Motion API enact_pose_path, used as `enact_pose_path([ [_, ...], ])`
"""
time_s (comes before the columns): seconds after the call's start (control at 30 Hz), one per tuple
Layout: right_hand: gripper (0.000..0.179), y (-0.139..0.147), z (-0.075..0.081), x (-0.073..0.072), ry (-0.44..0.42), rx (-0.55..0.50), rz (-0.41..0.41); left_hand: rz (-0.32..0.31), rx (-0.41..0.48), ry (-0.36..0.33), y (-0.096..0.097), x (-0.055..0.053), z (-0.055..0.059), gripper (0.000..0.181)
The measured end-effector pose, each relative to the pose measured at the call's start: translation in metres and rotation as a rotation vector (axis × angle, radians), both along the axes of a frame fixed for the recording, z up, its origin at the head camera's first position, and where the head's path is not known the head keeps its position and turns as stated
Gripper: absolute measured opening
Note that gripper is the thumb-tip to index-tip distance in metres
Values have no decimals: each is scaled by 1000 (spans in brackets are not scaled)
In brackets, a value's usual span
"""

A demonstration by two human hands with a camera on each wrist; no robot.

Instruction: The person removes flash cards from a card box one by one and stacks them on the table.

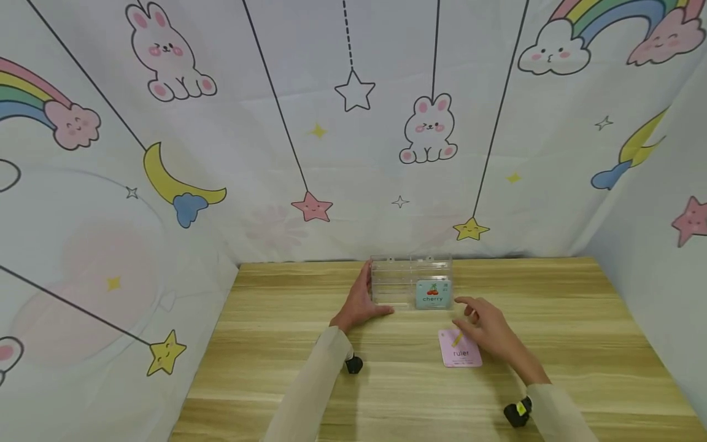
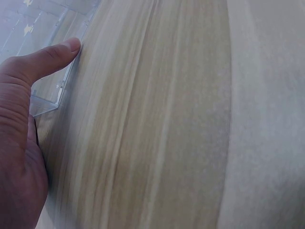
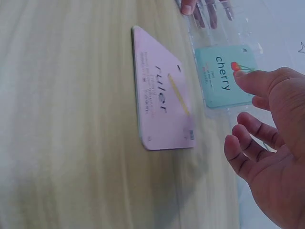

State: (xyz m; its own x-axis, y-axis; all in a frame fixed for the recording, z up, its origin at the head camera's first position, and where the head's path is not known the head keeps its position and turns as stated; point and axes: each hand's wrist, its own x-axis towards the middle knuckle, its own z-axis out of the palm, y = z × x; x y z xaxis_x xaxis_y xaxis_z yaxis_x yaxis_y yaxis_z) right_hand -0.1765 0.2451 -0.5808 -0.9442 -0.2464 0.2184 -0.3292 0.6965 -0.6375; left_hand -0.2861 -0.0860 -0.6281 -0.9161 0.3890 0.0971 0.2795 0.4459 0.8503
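A clear plastic box (image 1: 393, 283) with compartments lies near the back edge of the table. My left hand (image 1: 360, 302) holds its left side, the fingers along the side and the thumb (image 2: 57, 55) over the near edge. In the box's near right compartment lies a teal card (image 1: 433, 294) marked "cherry". A pink card (image 1: 461, 355) marked "ruler" lies on the table in front of the box; its edge looks thick in the right wrist view, like a small stack. My right hand (image 1: 488, 328) hovers beside and above it, fingers loosely bent, holding nothing.
The wood-grain table (image 1: 265, 368) runs back to a white cloth (image 1: 364, 159) printed with rabbits, stars and rainbows, which also hangs along both sides. A dark camera (image 1: 353, 364) sits on the left wrist and another (image 1: 517, 413) on the right.
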Motion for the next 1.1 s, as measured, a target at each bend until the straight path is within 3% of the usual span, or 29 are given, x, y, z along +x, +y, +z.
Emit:
enact_pose_path([
  [0.43, 55, -9, 9, -23, -3, -32, -11, 4, -14, -11, 1, 0, 0, 137],
  [1.1, 51, -12, 9, -26, -19, -45, -9, 8, -13, -7, 1, 2, 2, 136],
])
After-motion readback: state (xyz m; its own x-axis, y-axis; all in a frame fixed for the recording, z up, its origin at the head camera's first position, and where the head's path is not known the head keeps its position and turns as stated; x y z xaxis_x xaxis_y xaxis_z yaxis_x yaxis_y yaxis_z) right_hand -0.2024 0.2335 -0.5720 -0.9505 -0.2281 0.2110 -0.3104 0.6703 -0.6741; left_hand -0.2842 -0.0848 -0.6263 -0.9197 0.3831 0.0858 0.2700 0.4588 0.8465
